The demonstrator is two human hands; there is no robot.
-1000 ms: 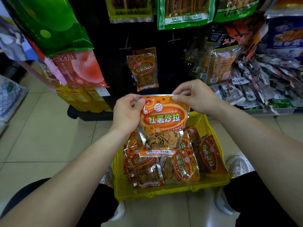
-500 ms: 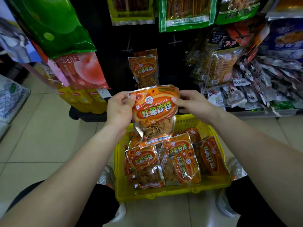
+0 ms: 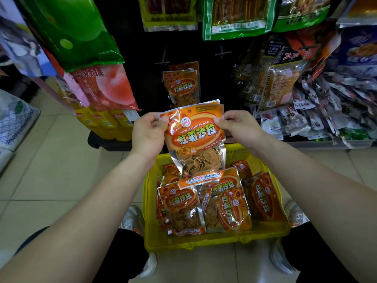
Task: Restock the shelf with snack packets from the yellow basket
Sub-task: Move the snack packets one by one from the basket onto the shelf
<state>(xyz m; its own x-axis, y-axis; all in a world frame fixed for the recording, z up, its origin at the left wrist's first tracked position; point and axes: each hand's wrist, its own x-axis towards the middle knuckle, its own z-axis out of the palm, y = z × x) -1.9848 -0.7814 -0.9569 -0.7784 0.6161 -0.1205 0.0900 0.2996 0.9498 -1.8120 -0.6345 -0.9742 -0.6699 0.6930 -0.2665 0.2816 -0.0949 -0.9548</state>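
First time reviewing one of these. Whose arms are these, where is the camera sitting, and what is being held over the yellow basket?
There is no machine here: a person works with bare hands. The camera sits on their head, looking forward and down, so the arms reach in from below. The left hand and right hand each pinch an upper corner of one orange snack packet, held above the yellow basket on the tiled floor. Spare packets of that kind lie in the basket, and matching hanging packets are on the dark rack ahead.
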